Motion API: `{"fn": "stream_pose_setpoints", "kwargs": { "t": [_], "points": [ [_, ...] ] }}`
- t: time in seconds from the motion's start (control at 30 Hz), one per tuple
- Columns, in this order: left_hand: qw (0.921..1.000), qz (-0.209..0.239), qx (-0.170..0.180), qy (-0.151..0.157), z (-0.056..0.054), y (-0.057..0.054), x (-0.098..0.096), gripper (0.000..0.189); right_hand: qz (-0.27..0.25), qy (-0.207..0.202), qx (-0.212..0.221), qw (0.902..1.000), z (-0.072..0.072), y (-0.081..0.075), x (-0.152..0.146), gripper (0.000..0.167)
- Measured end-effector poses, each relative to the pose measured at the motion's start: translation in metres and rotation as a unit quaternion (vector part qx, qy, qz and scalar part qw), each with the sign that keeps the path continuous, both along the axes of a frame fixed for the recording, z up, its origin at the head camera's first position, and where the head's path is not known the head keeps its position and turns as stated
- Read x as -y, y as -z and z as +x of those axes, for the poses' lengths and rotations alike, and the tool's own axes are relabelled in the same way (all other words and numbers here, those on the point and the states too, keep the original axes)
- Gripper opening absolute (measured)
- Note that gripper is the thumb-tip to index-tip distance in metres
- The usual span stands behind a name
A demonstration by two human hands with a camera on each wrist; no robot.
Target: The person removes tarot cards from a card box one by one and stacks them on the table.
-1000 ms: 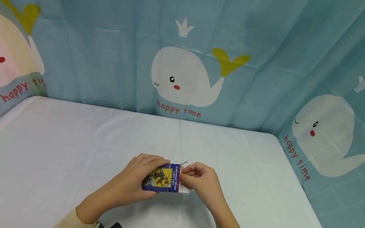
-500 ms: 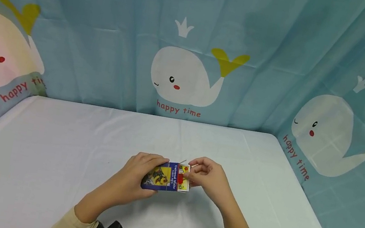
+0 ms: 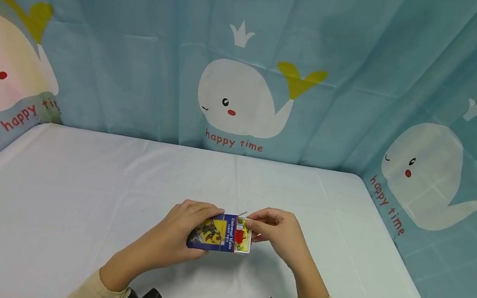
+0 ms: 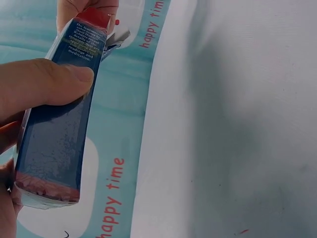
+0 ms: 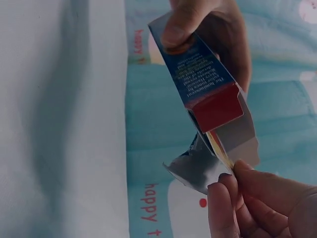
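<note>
Holding side: left grip [image 3: 181, 229] closed around the blue box [image 3: 208, 232], thumb pressed on its near narrow side, fingers over the far side.
Pinching side: right grip [image 3: 277, 233] nearly closed, thumb and fingertips on the end of the cards [image 3: 243, 239].
Box: raised above the desk [image 3: 68, 193], between the two grips, mouth facing the right one.
Cards: protruding partway from the box's mouth, red flap [image 5: 218, 110] beside them.

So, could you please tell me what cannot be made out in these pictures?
Head: part of the box, covered by the left hand.
Head: the rest of the yellow-and-red card, inside the box.
Left wrist: most of the right hand, cut off by the top edge.
Left wrist: some small print, blurred.
</note>
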State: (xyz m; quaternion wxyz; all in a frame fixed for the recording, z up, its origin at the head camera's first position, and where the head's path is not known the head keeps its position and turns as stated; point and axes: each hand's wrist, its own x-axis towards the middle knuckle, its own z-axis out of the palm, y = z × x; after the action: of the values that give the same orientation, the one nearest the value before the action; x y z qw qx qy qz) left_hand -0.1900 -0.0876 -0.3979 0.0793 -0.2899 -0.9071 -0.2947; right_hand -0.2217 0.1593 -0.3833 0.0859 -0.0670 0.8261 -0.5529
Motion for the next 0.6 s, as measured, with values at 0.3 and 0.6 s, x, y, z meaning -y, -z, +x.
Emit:
{"fn": "stream_pose_setpoints", "kwargs": {
  "t": [0.3,0.6],
  "points": [
    [0.9998,-0.018,-0.006,-0.009,-0.001,-0.002,0.002,0.077,0.056,0.014,-0.004,0.9983,-0.005,-0.008,-0.019,0.021],
    [0.9996,-0.018,0.020,-0.008,-0.002,-0.003,0.007,0.075,0.061,-0.024,0.004,0.9978,-0.009,-0.012,-0.033,0.026]
  ]
}}
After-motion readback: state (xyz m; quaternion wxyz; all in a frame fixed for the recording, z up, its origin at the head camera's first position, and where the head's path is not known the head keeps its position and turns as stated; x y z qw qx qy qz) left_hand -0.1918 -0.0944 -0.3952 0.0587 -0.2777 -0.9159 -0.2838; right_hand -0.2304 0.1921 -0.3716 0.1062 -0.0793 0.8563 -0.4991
